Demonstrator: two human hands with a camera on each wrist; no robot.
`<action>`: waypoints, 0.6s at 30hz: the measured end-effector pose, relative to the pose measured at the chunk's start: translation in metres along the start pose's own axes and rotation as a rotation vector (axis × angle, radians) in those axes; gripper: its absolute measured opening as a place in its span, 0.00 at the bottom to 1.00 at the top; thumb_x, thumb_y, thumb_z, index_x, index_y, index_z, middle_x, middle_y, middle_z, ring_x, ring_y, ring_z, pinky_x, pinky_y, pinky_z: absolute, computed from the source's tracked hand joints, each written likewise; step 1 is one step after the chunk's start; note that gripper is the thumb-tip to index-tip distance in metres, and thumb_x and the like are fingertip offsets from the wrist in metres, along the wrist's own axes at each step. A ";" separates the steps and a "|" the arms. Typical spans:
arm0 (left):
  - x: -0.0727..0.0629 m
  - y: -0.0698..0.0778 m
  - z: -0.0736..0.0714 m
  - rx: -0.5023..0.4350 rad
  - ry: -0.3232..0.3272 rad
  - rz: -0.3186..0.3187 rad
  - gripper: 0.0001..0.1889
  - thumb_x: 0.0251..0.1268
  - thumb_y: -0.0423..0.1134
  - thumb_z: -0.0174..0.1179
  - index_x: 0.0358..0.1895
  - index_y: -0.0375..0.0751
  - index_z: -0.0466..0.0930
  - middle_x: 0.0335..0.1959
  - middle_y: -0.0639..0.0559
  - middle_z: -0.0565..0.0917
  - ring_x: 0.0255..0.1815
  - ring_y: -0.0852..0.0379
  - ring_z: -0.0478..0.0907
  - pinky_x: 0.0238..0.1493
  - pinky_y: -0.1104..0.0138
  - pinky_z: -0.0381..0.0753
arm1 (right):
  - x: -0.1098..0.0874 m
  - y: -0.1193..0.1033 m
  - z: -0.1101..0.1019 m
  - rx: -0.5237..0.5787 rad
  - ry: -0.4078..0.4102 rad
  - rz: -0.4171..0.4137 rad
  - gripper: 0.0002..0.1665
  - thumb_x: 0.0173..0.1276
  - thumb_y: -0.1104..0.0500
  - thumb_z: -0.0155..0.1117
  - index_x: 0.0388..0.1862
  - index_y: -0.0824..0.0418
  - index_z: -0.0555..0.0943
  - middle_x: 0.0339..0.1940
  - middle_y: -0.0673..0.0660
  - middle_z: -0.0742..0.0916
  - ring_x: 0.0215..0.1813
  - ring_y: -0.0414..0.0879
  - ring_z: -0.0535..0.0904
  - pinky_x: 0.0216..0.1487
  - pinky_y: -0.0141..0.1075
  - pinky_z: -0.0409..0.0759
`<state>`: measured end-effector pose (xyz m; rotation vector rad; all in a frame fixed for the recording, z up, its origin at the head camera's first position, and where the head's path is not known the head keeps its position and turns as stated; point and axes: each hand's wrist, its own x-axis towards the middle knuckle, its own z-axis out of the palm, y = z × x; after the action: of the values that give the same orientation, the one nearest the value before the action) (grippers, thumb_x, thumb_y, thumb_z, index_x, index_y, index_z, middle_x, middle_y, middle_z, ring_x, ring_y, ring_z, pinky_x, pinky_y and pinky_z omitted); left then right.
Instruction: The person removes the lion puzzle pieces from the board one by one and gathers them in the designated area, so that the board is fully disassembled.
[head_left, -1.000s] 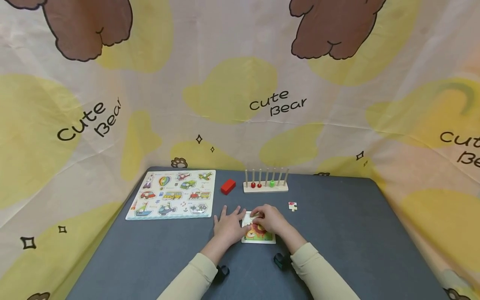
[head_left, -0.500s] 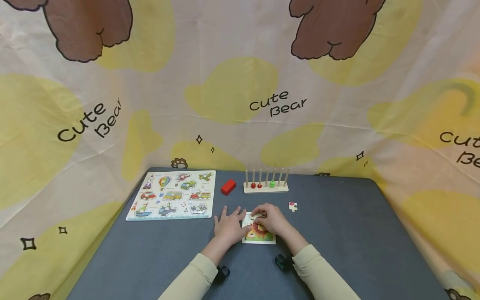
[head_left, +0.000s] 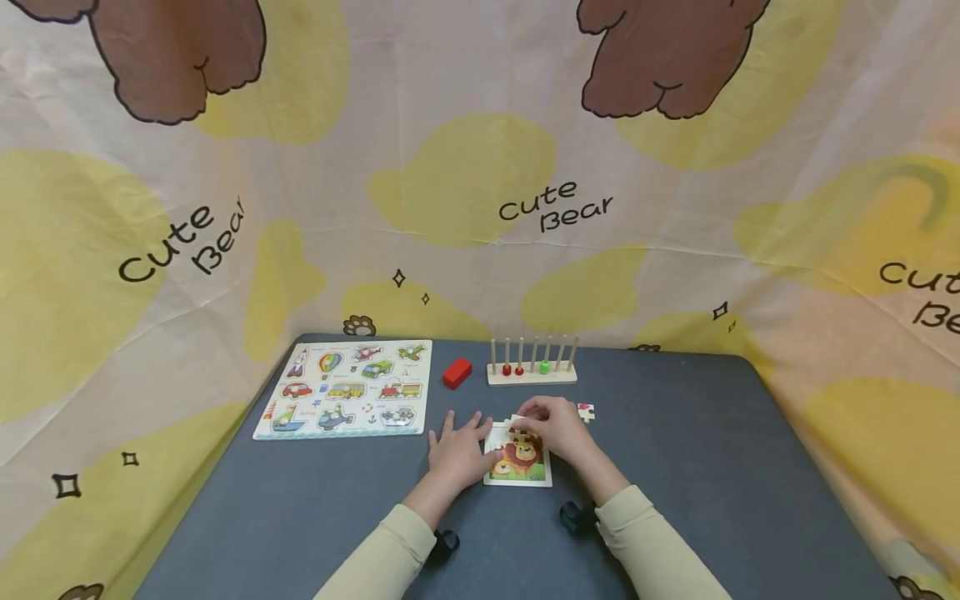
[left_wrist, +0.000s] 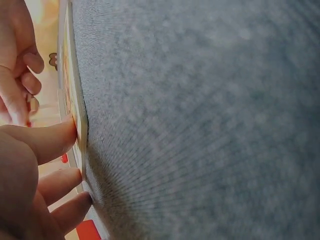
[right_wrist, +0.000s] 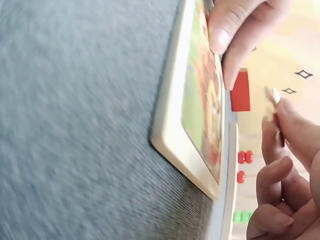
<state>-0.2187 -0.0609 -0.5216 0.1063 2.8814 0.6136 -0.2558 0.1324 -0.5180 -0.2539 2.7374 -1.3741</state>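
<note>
A small square jigsaw puzzle (head_left: 516, 478) with a lion picture in a pale frame lies on the table. My left hand (head_left: 456, 457) spreads over its left side, thumb on the frame's edge; the left wrist view has the thumb (left_wrist: 55, 140) pressing there with fingertips along the border. Over the top of the puzzle, my right hand (head_left: 558, 429) pinches a jigsaw piece (right_wrist: 273, 102) between thumb and forefinger, raised off the board, other fingers curled. The piece's printed face is mostly hidden. Another jigsaw piece (head_left: 587, 412) lies loose just beyond the right hand.
A large vehicle puzzle board (head_left: 341, 429) lies at the back left. Beside it are a red block (head_left: 457, 373) and a wooden peg rack (head_left: 532, 379) with red and green beads. Behind the table (head_left: 712, 467) hangs a printed bear cloth (head_left: 465, 183).
My right hand has lifted the pinched piece off the puzzle and shifted slightly right and away, uncovering the lion's face. My left hand stays in place.
</note>
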 end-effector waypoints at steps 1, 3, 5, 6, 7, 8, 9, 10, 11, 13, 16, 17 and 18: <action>0.000 0.000 0.000 0.003 -0.001 0.000 0.34 0.62 0.59 0.67 0.72 0.55 0.74 0.76 0.52 0.70 0.81 0.33 0.49 0.72 0.29 0.49 | 0.000 -0.001 -0.002 0.000 0.006 -0.002 0.07 0.62 0.52 0.76 0.36 0.52 0.89 0.25 0.47 0.87 0.29 0.42 0.80 0.33 0.35 0.78; 0.001 0.000 0.001 0.008 -0.002 -0.002 0.35 0.62 0.59 0.67 0.72 0.55 0.74 0.76 0.51 0.70 0.81 0.33 0.49 0.72 0.29 0.49 | 0.000 -0.001 -0.005 -0.009 0.011 -0.002 0.07 0.63 0.51 0.75 0.38 0.51 0.89 0.25 0.47 0.87 0.29 0.42 0.79 0.32 0.35 0.77; 0.001 0.001 0.001 0.011 -0.003 -0.002 0.35 0.62 0.59 0.67 0.72 0.55 0.74 0.76 0.52 0.70 0.81 0.33 0.49 0.72 0.29 0.49 | 0.000 0.000 -0.009 -0.015 0.022 -0.011 0.07 0.64 0.51 0.75 0.38 0.50 0.89 0.25 0.47 0.87 0.28 0.42 0.78 0.31 0.35 0.75; 0.001 0.001 0.000 0.009 -0.004 -0.003 0.35 0.62 0.59 0.67 0.72 0.55 0.74 0.76 0.51 0.70 0.81 0.33 0.49 0.72 0.29 0.49 | 0.000 0.001 -0.010 -0.018 0.027 -0.016 0.06 0.64 0.51 0.74 0.38 0.50 0.89 0.25 0.47 0.86 0.29 0.42 0.78 0.32 0.35 0.75; 0.001 0.001 0.000 0.008 -0.005 -0.002 0.34 0.62 0.59 0.67 0.72 0.55 0.74 0.76 0.51 0.70 0.81 0.33 0.49 0.72 0.29 0.49 | 0.000 0.002 -0.012 -0.017 0.030 -0.020 0.06 0.65 0.51 0.73 0.39 0.50 0.89 0.26 0.47 0.87 0.29 0.43 0.78 0.32 0.35 0.75; 0.001 0.001 0.000 0.003 -0.007 -0.002 0.35 0.62 0.59 0.67 0.72 0.55 0.74 0.76 0.51 0.69 0.81 0.33 0.49 0.72 0.29 0.49 | 0.000 0.003 -0.014 -0.015 0.033 -0.025 0.05 0.66 0.52 0.72 0.39 0.49 0.89 0.27 0.47 0.87 0.30 0.44 0.79 0.33 0.35 0.75; 0.001 0.001 -0.001 -0.002 -0.010 -0.003 0.34 0.62 0.58 0.67 0.72 0.55 0.74 0.76 0.51 0.69 0.81 0.33 0.48 0.72 0.29 0.48 | -0.001 0.003 -0.016 -0.008 0.037 -0.032 0.05 0.67 0.52 0.72 0.39 0.49 0.89 0.27 0.46 0.88 0.31 0.44 0.80 0.35 0.36 0.76; 0.000 0.001 -0.001 -0.007 -0.013 -0.001 0.34 0.62 0.58 0.67 0.72 0.54 0.74 0.76 0.51 0.69 0.82 0.33 0.48 0.72 0.29 0.48 | -0.001 0.004 -0.018 -0.002 0.040 -0.034 0.04 0.68 0.53 0.71 0.40 0.49 0.89 0.28 0.46 0.88 0.33 0.45 0.82 0.36 0.36 0.77; 0.000 0.001 -0.001 -0.011 -0.016 0.001 0.35 0.63 0.58 0.66 0.72 0.54 0.73 0.76 0.51 0.69 0.82 0.32 0.48 0.72 0.28 0.47 | -0.001 0.005 -0.020 0.005 0.041 -0.031 0.04 0.68 0.53 0.70 0.40 0.49 0.89 0.29 0.46 0.89 0.34 0.46 0.84 0.38 0.37 0.78; 0.000 0.000 -0.002 -0.021 -0.026 0.006 0.35 0.63 0.58 0.66 0.73 0.54 0.73 0.77 0.51 0.68 0.82 0.33 0.47 0.72 0.28 0.46 | -0.001 0.005 -0.024 0.014 0.046 -0.025 0.04 0.69 0.53 0.69 0.40 0.48 0.89 0.29 0.46 0.90 0.37 0.48 0.85 0.40 0.37 0.79; 0.001 0.000 -0.002 -0.041 -0.041 0.011 0.35 0.63 0.58 0.65 0.73 0.54 0.72 0.77 0.51 0.68 0.82 0.33 0.46 0.72 0.28 0.45 | -0.002 0.008 -0.029 0.011 0.055 -0.009 0.05 0.69 0.53 0.69 0.41 0.49 0.89 0.30 0.46 0.90 0.38 0.51 0.85 0.38 0.37 0.78; 0.001 0.000 -0.002 -0.050 -0.044 0.010 0.35 0.63 0.59 0.65 0.73 0.54 0.72 0.77 0.51 0.68 0.82 0.33 0.45 0.72 0.28 0.45 | -0.003 0.008 -0.031 0.013 0.059 -0.002 0.05 0.68 0.53 0.70 0.41 0.50 0.89 0.30 0.46 0.90 0.38 0.51 0.85 0.37 0.37 0.77; 0.001 0.000 -0.002 -0.059 -0.045 0.010 0.35 0.63 0.59 0.65 0.72 0.53 0.73 0.77 0.51 0.68 0.82 0.32 0.45 0.72 0.28 0.45 | -0.003 0.010 -0.033 0.020 0.063 0.002 0.06 0.68 0.53 0.70 0.42 0.51 0.89 0.30 0.47 0.90 0.38 0.52 0.85 0.36 0.37 0.77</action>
<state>-0.2205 -0.0615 -0.5198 0.1248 2.8187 0.6890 -0.2587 0.1646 -0.5058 -0.2095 2.7717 -1.4320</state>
